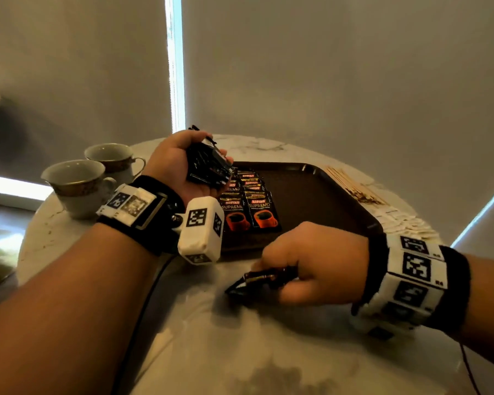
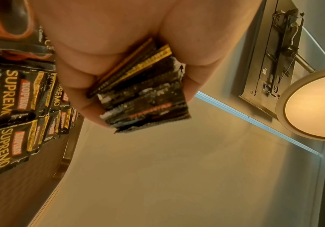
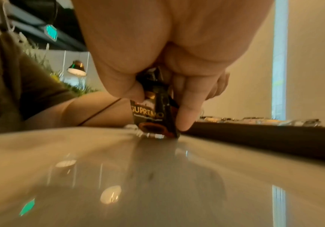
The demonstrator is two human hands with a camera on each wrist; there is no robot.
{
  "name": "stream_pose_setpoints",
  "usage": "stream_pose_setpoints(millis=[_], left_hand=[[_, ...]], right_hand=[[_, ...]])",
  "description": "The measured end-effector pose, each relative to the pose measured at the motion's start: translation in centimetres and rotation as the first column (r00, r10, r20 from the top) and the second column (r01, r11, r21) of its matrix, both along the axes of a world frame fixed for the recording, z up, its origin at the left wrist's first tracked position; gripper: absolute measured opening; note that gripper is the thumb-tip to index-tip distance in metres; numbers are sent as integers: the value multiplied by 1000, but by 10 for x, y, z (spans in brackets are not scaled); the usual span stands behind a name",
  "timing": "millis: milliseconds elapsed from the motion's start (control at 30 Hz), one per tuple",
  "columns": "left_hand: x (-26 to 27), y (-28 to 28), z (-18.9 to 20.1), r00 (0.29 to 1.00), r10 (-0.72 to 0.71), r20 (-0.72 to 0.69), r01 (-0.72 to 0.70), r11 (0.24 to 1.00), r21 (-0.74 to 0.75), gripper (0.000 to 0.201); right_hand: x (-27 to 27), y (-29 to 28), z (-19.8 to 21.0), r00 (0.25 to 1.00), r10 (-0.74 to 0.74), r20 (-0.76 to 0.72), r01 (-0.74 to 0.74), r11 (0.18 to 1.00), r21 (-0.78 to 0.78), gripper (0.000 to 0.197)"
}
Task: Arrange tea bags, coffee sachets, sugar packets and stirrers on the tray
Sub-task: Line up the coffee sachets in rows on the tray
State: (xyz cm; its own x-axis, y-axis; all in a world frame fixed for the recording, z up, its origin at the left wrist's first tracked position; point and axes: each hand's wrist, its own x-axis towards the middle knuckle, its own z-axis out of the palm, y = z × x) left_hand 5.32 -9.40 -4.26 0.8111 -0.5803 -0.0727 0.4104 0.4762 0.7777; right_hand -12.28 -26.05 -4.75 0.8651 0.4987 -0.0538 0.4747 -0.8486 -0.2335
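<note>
A dark brown tray (image 1: 311,195) lies on the marble table. Two overlapping columns of black Kopiko coffee sachets (image 1: 250,206) (image 2: 12,98) lie on its left part. My left hand (image 1: 183,163) hovers over the tray's far left corner, palm up, and grips a stack of coffee sachets (image 1: 208,163) (image 2: 144,93). My right hand (image 1: 311,266) is low on the table in front of the tray and pinches a few coffee sachets (image 1: 257,280) (image 3: 153,116) whose lower edge touches the tabletop. Wooden stirrers (image 1: 351,183) and white sugar packets (image 1: 402,220) lie to the right of the tray.
Two white cups (image 1: 77,183) (image 1: 111,158) stand at the table's left edge, beside my left wrist. The marble table (image 1: 240,337) curves round on all sides. Grey blinds hang behind it. A thin cable (image 1: 151,289) runs from my left wrist across the table.
</note>
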Motion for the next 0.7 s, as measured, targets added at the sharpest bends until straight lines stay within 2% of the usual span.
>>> stream_pose_setpoints(millis=[33, 133, 167, 233, 333, 400, 433, 500, 567, 633, 700], left_hand=[[1, 1, 1, 1000, -1, 2, 1, 1000, 2, 18], [1, 4, 3, 1000, -20, -2, 20, 1000, 22, 18], [0, 4, 3, 1000, -28, -14, 28, 999, 33, 20], [-4, 2, 3, 999, -34, -34, 35, 999, 42, 29], [-13, -5, 2, 995, -79, -62, 80, 997, 19, 45], [-21, -12, 2, 992, -114, -45, 115, 993, 15, 55], [-24, -15, 2, 991, -132, -32, 133, 991, 9, 57], [-28, -21, -3, 988, -154, -4, 154, 988, 4, 60], [-27, -25, -8, 987, -159, 28, 158, 987, 27, 59], [-24, -28, -12, 985, -165, 57, 161, 985, 58, 50], [-25, -31, -14, 980, -179, 85, 171, 981, 92, 36]], right_hand=[[2, -4, 6, 999, -45, 24, 43, 995, 85, 6], [10, -18, 28, 972, -207, 115, 154, 921, 357, 15], [13, -22, 34, 948, -280, 151, 180, 864, 470, 15], [27, -30, 40, 867, -451, 213, 195, 699, 688, 11], [52, -25, 37, 760, -626, 176, 181, 463, 868, 5], [63, -16, 31, 785, -615, 71, 175, 330, 927, 11], [65, -11, 27, 809, -588, 16, 192, 290, 938, 12], [68, -8, 14, 843, -536, -48, 218, 258, 941, 13], [70, -11, 3, 866, -499, -38, 220, 312, 924, 22], [68, -16, -3, 888, -456, -51, 241, 368, 898, 26], [64, -21, -6, 923, -365, -124, 262, 357, 897, 27]])
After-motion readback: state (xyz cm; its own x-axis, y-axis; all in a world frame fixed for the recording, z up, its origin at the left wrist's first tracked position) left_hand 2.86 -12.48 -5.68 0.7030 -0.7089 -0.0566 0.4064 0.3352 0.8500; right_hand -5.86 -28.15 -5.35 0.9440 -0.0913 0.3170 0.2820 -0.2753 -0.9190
